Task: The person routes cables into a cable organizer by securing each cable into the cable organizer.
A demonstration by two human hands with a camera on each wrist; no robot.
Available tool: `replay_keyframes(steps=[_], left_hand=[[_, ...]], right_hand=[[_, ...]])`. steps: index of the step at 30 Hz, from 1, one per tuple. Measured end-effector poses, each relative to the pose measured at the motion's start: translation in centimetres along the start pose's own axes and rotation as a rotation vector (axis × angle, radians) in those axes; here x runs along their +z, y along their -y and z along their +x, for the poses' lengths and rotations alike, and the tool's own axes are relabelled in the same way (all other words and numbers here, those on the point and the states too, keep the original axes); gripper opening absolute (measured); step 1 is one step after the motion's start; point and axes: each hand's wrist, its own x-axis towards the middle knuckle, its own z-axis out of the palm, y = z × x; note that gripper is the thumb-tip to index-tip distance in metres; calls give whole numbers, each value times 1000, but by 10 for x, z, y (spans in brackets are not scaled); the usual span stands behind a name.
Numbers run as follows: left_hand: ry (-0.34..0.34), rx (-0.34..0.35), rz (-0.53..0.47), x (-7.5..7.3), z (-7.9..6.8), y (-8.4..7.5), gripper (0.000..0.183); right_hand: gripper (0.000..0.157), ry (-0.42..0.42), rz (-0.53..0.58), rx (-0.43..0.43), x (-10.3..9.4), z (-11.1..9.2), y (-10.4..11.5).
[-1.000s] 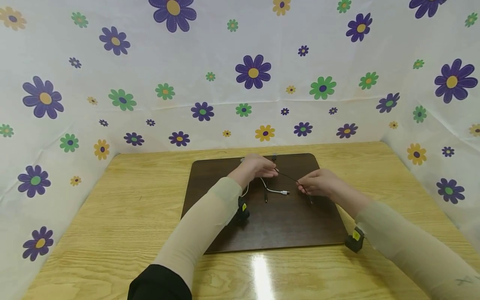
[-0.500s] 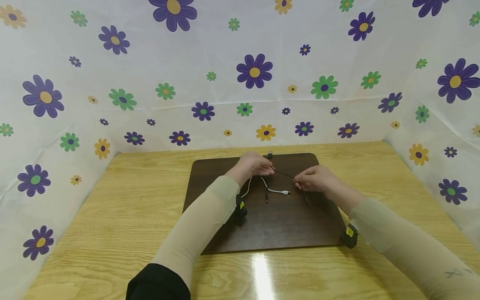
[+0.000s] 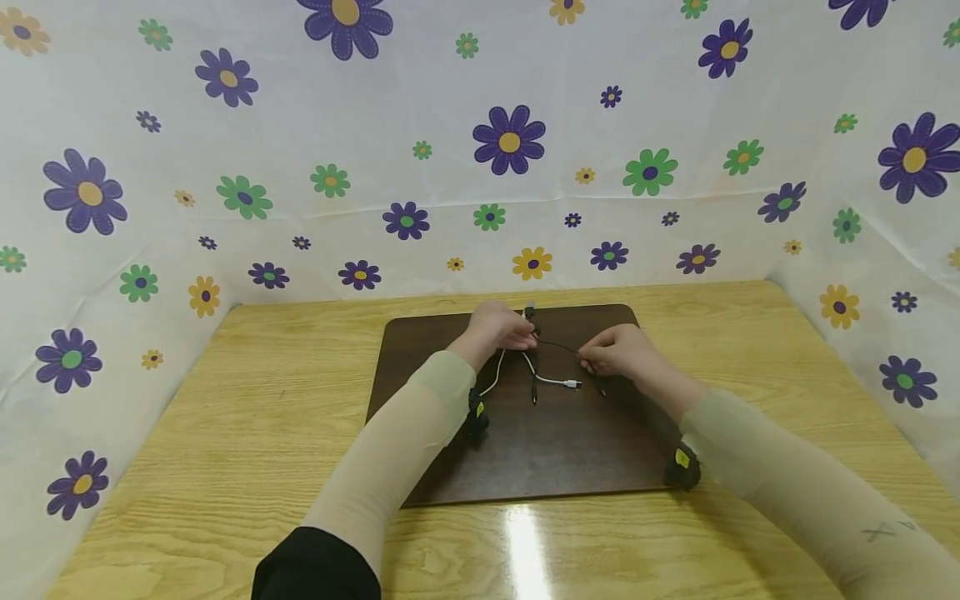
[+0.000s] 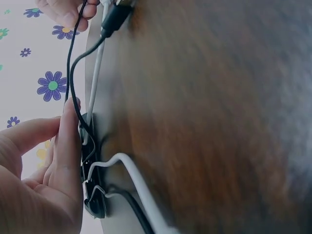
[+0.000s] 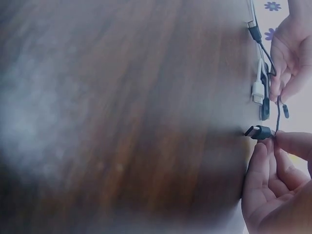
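Note:
My left hand (image 3: 498, 327) pinches a thin black cable (image 4: 73, 63) between thumb and fingers over the back of a dark brown board (image 3: 540, 442). To its right, my right hand (image 3: 617, 350) pinches the same cable close to one black plug (image 5: 258, 132). Between the hands the cable spans above the board. Beside my left hand, a black cable holder strip (image 4: 97, 207) has white and black cables passing through it. A white cable (image 3: 551, 382) ends in a white plug (image 5: 258, 91) on the board. Another black plug (image 4: 117, 19) shows near the strip in the left wrist view.
The board lies on a light wooden table (image 3: 262, 400). Behind and at both sides hangs a white flower-print cloth (image 3: 450, 100). A second black cable end (image 3: 534, 396) lies on the board beside the white plug.
Both hands have shifted slightly left, with the black cable still held between them. The black plug behind the left hand has moved left too. The white cable lies as before.

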Motion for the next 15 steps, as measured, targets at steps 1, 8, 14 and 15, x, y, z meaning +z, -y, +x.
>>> replay_keyframes(steps=[1,8,14,15], left_hand=[[-9,4,13,0,0,1,22],[-73,54,73,-1,4,5,19],[-115,64,118,1,8,6,18],[-120,64,126,1,8,6,18]], right_hand=[[26,-3,-9,-2,1,1,0],[24,-18,-99,-18,6,3,2],[24,-42,-134,-21,9,5,2],[24,-46,-139,-20,9,5,2]])
